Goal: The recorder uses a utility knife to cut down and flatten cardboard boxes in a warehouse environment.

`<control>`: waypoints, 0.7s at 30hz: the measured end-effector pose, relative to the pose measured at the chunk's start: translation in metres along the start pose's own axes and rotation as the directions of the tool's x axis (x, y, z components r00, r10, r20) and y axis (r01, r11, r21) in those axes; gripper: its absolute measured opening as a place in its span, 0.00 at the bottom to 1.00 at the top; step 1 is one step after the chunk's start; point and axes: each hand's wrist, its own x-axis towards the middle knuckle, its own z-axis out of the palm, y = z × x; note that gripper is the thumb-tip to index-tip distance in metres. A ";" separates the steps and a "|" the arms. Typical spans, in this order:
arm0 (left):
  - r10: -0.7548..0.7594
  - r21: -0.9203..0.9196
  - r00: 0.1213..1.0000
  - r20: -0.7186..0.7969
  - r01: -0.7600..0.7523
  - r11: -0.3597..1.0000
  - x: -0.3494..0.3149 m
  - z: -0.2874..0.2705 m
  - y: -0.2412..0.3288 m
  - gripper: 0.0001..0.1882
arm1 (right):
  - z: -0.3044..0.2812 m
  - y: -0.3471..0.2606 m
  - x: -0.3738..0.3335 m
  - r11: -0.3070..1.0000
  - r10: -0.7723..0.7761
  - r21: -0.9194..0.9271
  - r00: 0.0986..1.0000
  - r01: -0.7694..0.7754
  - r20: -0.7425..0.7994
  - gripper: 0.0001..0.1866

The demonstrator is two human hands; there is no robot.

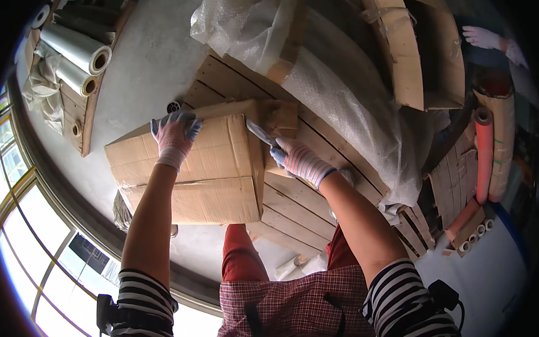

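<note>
A large cardboard box (198, 160) is tilted in front of me, resting at least partly on a wooden pallet (295, 205). My left hand (175, 135), in a striped knit glove with grey-blue fingertips, grips its upper far edge. A knife (260, 132) with a greyish blade is in my right hand (300, 159), gloved the same way. The blade points up and left, beside the box's right upper corner. Whether it touches the cardboard I cannot tell. Brown cardboard (277, 116) shows behind that corner.
Bubble wrap (343, 94) covers a long bundle across the pallet. An open carton (404, 60) stands beyond it. Film rolls (78, 49) lie on a board at the far left. Red rolled material (482, 152) stands right. Another person's gloved hand (482, 38) shows at upper right.
</note>
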 end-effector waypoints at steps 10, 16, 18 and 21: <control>0.008 0.014 1.000 0.017 -0.008 1.000 -0.003 0.000 -0.002 0.18 | 0.006 -0.011 -0.006 0.998 -0.023 0.068 0.971 0.006 0.239 0.09; 0.034 0.024 0.999 -0.015 -0.033 0.999 -0.001 0.011 0.000 0.20 | 0.031 -0.019 0.012 0.900 -0.084 -0.394 0.961 0.187 0.263 0.14; 0.040 0.026 0.999 0.003 -0.040 0.999 -0.003 0.009 -0.005 0.20 | 0.023 -0.026 0.014 0.886 -0.142 -0.393 0.950 0.248 0.278 0.13; 0.004 0.048 1.000 0.014 -0.005 0.999 -0.003 0.004 -0.006 0.21 | 0.049 -0.007 -0.007 0.822 -0.035 -0.495 0.892 0.282 0.450 0.12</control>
